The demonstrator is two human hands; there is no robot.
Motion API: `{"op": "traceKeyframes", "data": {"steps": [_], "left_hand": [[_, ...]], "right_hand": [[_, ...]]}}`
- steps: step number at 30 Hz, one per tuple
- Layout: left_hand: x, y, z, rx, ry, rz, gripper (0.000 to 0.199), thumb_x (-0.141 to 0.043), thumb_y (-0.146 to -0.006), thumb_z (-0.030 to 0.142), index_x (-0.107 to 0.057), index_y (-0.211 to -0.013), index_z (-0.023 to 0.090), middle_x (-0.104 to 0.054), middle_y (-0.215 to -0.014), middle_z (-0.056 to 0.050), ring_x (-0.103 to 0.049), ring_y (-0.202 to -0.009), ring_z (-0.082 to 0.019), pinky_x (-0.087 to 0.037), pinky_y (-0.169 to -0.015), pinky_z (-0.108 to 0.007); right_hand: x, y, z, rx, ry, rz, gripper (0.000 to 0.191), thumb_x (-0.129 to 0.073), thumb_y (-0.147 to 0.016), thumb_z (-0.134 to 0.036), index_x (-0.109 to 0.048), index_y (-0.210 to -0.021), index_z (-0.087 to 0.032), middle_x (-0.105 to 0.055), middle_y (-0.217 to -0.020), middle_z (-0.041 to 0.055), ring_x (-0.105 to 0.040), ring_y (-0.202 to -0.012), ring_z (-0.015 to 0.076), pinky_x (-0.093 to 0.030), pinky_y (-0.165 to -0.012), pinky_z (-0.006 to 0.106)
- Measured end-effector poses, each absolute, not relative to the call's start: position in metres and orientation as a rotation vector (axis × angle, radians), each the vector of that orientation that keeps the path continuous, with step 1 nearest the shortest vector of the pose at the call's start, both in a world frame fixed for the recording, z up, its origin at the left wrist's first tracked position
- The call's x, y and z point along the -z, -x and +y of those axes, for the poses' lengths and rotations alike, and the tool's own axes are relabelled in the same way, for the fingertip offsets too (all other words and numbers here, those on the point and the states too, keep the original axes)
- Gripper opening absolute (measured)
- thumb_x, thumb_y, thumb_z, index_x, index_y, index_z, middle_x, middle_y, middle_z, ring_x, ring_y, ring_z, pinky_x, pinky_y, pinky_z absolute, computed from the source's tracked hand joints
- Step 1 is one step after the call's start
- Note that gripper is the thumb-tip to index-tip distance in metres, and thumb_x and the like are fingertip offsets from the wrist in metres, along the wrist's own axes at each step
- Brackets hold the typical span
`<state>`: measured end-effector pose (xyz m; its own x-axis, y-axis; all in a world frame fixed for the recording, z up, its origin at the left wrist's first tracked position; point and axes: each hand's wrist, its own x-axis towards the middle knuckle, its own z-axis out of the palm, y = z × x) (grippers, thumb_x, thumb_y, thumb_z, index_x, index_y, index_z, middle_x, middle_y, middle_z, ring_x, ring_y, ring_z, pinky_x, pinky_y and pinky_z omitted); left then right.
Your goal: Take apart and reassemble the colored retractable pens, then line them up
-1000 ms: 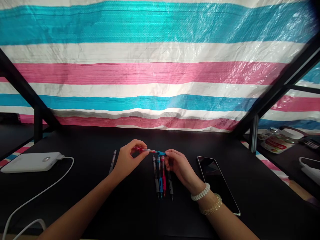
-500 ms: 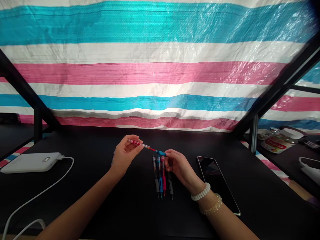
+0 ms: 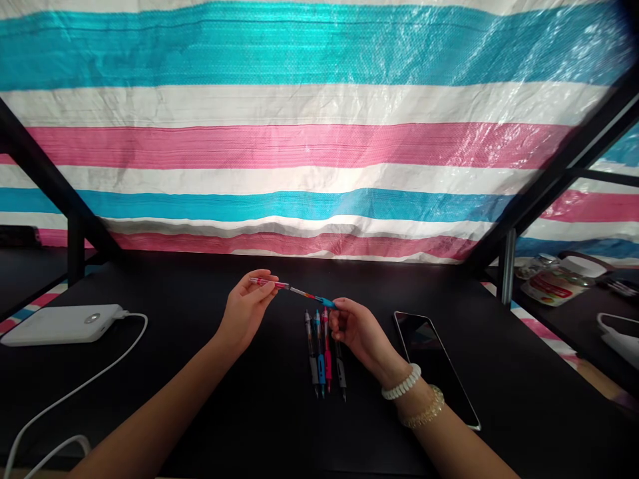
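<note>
Between the fingers of my left hand [image 3: 248,307] is a clear pen barrel with red parts [image 3: 272,284]. My right hand [image 3: 357,327] pinches a blue pen grip [image 3: 327,302], from which a thin refill [image 3: 302,293] sticks out toward the barrel. The refill's free end is at the barrel's mouth; whether it is just inside or just outside I cannot tell. Side by side below the hands lie several pens: a grey one [image 3: 312,356], a blue one [image 3: 320,362], a pink one [image 3: 327,359] and another grey one [image 3: 341,372] under my right hand.
To the right of my right hand a dark phone [image 3: 436,362] lies on the black table [image 3: 259,426]. A white power bank [image 3: 60,326] with a white cable [image 3: 107,369] is at the left. Behind hangs a striped sheet [image 3: 319,146] between black frame bars.
My left hand has drawn the barrel leftward along the refill, so more of the refill shows. The blue grip in my right hand has shifted slightly to the right.
</note>
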<state>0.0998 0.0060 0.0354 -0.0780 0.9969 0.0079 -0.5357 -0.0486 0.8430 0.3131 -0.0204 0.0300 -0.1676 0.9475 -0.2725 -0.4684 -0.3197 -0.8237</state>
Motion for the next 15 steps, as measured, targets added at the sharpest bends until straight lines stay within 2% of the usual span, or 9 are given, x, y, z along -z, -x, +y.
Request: {"op": "traceKeyframes", "data": {"steps": [4, 8, 15], "left_hand": [[-0.0386, -0.103, 0.0057, -1.4, -0.593, 0.777, 0.013, -0.071, -0.073, 0.006, -0.068, -0.082, 0.015, -0.069, -0.083, -0.002, -0.068, -0.084, -0.012, -0.053, -0.086, -0.024], [-0.0383, -0.1056, 0.0031, -1.283, -0.502, 0.723, 0.014, -0.069, -0.074, 0.004, -0.063, -0.072, 0.016, -0.069, -0.081, -0.002, -0.068, -0.081, -0.011, -0.054, -0.081, -0.021], [-0.0357, -0.104, 0.0016, -1.233, -0.554, 0.726, 0.017, -0.075, -0.074, 0.014, -0.059, -0.068, 0.018, -0.067, -0.08, -0.001, -0.066, -0.082, -0.012, -0.054, -0.078, -0.024]], "right_hand": [[-0.0286, -0.3139, -0.0179, -1.742, 0.958, -0.669, 0.018, -0.068, -0.069, -0.029, -0.059, -0.06, -0.017, -0.052, -0.052, -0.0011, -0.044, -0.051, 0.0113, -0.035, -0.048, 0.024], [-0.0276, -0.3149, -0.0158, -1.77, 0.924, -0.628, 0.019, -0.068, -0.07, -0.029, -0.059, -0.058, -0.017, -0.05, -0.054, -0.0008, -0.043, -0.051, 0.0113, -0.034, -0.047, 0.024], [-0.0269, -0.3161, -0.0152, -1.794, 0.896, -0.608, 0.02, -0.067, -0.072, -0.03, -0.059, -0.058, -0.017, -0.05, -0.055, -0.0002, -0.043, -0.05, 0.0114, -0.036, -0.048, 0.025]]}}
